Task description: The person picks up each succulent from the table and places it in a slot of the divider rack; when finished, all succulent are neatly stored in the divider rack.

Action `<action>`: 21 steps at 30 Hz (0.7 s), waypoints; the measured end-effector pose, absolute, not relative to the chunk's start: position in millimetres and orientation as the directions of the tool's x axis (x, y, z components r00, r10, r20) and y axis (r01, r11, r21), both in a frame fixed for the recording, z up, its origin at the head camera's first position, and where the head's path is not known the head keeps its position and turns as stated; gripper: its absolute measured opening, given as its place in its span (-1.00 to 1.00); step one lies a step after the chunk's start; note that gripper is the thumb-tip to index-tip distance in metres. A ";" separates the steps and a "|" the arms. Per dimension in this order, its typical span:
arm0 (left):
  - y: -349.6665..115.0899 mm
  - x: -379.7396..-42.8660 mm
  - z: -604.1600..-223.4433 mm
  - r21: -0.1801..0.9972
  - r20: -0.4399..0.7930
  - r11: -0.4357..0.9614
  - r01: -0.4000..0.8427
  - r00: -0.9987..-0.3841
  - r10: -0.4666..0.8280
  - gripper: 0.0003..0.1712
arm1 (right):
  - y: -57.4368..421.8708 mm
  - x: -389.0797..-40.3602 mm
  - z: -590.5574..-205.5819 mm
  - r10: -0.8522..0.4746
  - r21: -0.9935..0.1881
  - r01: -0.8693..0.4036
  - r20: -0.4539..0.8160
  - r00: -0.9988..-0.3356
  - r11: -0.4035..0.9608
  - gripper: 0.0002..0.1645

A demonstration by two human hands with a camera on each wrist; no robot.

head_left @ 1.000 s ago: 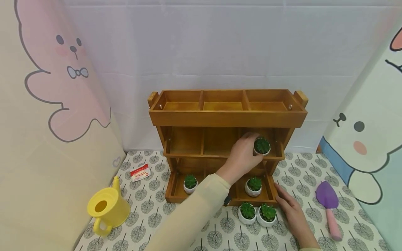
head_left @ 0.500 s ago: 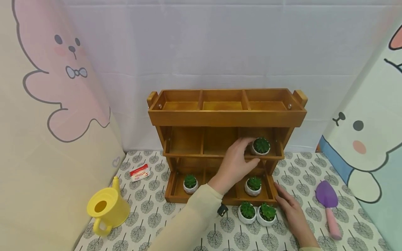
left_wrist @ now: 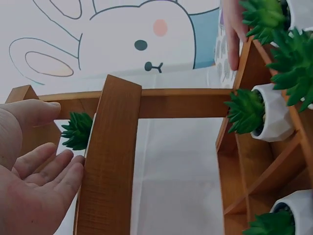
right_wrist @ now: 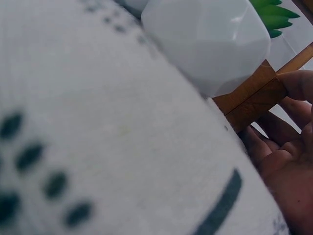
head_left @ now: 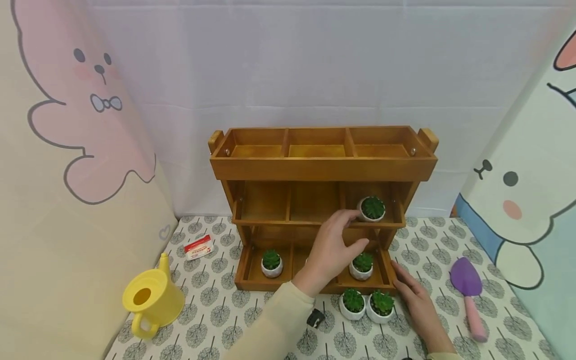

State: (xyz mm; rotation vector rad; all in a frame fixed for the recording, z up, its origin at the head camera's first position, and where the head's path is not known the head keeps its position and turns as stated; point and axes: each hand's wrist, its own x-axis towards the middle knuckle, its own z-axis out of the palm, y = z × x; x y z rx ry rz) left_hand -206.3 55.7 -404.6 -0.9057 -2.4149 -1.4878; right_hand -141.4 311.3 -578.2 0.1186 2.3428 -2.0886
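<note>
White sheet at the back, tree-print tablecloth below, with a wooden shelf standing on it. Left hand has thumb and fingers spread wide, near the potted plant sitting in the middle tier's right compartment. Right hand is resting on the shelf's bottom right corner, fingers pretty loose. More pots on the bottom tier, and two small plants side by side out front.

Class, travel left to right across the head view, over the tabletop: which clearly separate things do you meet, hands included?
Round yellow watering can, flat red-and-white packet, leftmost spiky green plant in a white pot, left hand, right hand, purple-bladed, pink-handled trowel.
</note>
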 end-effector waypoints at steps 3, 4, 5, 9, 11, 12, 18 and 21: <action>52.2 -200.5 -409.6 0.755 0.447 0.313 0.576 -0.802 0.397 -0.42 | 310.4 -141.1 -577.4 0.054 -0.992 0.055 -0.049 -0.997 0.117 -0.28; 51.0 -198.6 -411.7 0.758 0.453 0.304 0.578 -0.801 0.391 -0.43 | 310.1 -140.7 -577.1 0.056 -0.991 0.054 -0.048 -0.997 0.122 -0.29; 50.0 -196.5 -413.8 0.762 0.459 0.291 0.578 -0.800 0.385 -0.44 | 310.0 -140.2 -576.7 0.057 -0.991 0.053 -0.046 -0.997 0.126 -0.29; 46.2 -188.5 -424.3 0.803 0.462 0.218 0.555 -0.810 0.363 -0.48 | 309.7 -138.4 -576.0 0.060 -0.990 0.039 -0.031 -0.998 0.133 -0.30; 44.5 -184.8 -430.4 0.822 0.451 0.192 0.536 -0.819 0.355 -0.49 | 309.5 -138.1 -575.9 0.058 -0.991 0.033 -0.026 -0.998 0.127 -0.30; 43.8 -183.1 -433.5 0.828 0.446 0.185 0.529 -0.822 0.354 -0.50 | 309.4 -138.2 -576.1 0.056 -0.992 0.033 -0.026 -0.998 0.122 -0.30; 40.3 -173.9 -451.6 0.854 0.396 0.197 0.481 -0.848 0.353 -0.55 | 309.7 -139.2 -576.5 0.054 -0.992 0.040 -0.034 -0.998 0.119 -0.30; 38.8 -170.1 -462.1 0.871 0.361 0.203 0.448 -0.862 0.356 -0.58 | 310.3 -139.2 -576.7 0.059 -0.991 0.039 -0.032 -0.998 0.131 -0.30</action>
